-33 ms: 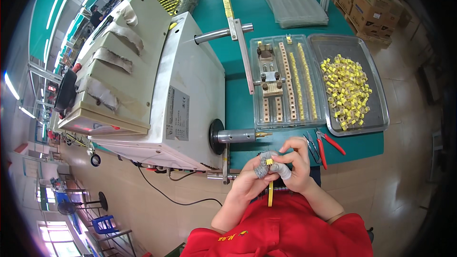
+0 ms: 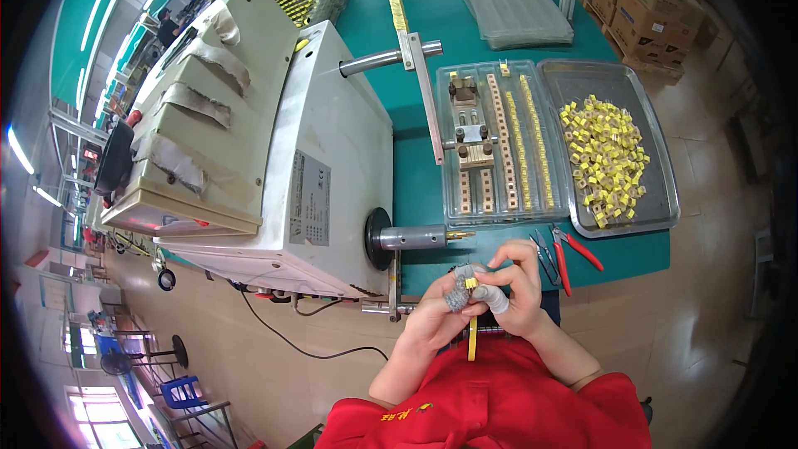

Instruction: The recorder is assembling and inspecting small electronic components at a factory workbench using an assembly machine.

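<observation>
Part, small, boxy and yellow, held up between the fingertips of both hands, low and right of centre in my view, in front of a red shirt. I see the left hand closed on it from the left, finger and thumb drawn in until the gap is only about as wide as the part; a grey covering wraps the fingers there. The right hand meets it from the other side, fingers bent, tips closed on the part too, with a pale covering around one digit. Where the fingers overlap, I cannot tell which tip presses on which face. A narrow yellow strip hangs below the hands against the shirt; I cannot make out whether it is joined to the part. Above and left of the hands, near but apart, a grey metal shaft sticks out of a large white machine and ends in a thin brass-coloured tip. Beyond the hands lies a clear plastic tray of small pieces in rows; right of that, a metal tray bears a loose heap of yellow pieces. Red-handled pliers rest on the green table, near the right hand
</observation>
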Available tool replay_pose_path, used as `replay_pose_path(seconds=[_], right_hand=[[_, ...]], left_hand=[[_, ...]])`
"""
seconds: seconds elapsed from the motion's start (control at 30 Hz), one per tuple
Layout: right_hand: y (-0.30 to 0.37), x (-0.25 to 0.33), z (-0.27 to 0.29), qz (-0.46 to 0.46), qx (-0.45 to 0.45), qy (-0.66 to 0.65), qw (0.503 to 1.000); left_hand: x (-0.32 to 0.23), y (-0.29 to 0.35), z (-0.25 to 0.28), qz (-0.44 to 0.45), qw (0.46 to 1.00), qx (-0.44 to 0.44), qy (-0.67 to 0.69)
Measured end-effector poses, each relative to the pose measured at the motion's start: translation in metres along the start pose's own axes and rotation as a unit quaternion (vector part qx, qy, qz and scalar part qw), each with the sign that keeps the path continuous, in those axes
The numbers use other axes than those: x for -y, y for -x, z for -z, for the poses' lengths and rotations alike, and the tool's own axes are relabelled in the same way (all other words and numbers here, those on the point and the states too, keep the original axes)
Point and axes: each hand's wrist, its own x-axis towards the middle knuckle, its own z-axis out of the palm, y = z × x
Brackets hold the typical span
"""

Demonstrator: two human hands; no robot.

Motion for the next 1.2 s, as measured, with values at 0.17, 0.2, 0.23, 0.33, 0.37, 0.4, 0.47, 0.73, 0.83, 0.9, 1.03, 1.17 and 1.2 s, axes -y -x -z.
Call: replay_pose_path(seconds=[0.17, 0.2, 0.23, 0.33, 0.37, 0.4, 0.47, 0.73, 0.83, 0.9, 1.03, 1.17, 1.2], right_hand=[[0.007, -0.001, -0.008, 0.003, -0.041, 0.003, 0.999], [0.008, 0.000, -0.009, -0.010, -0.055, -0.027, 0.998], [0.009, 0.000, -0.011, -0.023, -0.070, -0.057, 0.996], [0.017, 0.000, -0.019, -0.108, -0.072, -0.168, 0.977], [0.016, 0.000, -0.017, -0.108, -0.073, -0.168, 0.977], [0.014, -0.001, -0.013, -0.112, -0.029, -0.195, 0.974], [0.012, 0.000, -0.011, -0.116, 0.015, -0.223, 0.968], [0.015, 0.002, -0.011, -0.201, 0.030, -0.385, 0.900], [0.014, 0.003, -0.011, -0.206, 0.031, -0.403, 0.891], [0.012, 0.004, -0.012, -0.216, 0.023, -0.415, 0.884], [0.007, 0.008, -0.010, -0.271, 0.027, -0.489, 0.829], [0.007, 0.005, -0.005, -0.256, 0.069, -0.470, 0.842], [0.004, 0.011, -0.004, -0.269, 0.060, -0.467, 0.840]], left_hand=[[0.001, -0.001, -0.008, 0.000, 0.998, -0.020, -0.056], [0.002, -0.001, -0.008, -0.022, 0.997, -0.017, -0.078], [0.002, -0.001, -0.009, -0.043, 0.994, -0.013, -0.102], [0.001, 0.000, -0.004, -0.076, 0.987, 0.015, -0.142], [0.000, 0.001, -0.004, -0.076, 0.987, 0.015, -0.142], [0.000, 0.001, -0.005, -0.076, 0.988, 0.015, -0.131], [-0.001, 0.001, -0.005, -0.077, 0.990, 0.015, -0.119], [-0.001, 0.002, -0.006, -0.115, 0.975, 0.014, -0.189], [0.001, 0.001, -0.004, -0.144, 0.960, 0.007, -0.240], [0.001, 0.001, -0.006, -0.157, 0.952, -0.001, -0.262], [-0.004, -0.001, -0.006, -0.206, 0.909, 0.005, -0.362], [-0.005, 0.001, -0.007, -0.173, 0.937, 0.001, -0.304], [-0.004, 0.002, -0.006, -0.125, 0.969, 0.011, -0.211]])
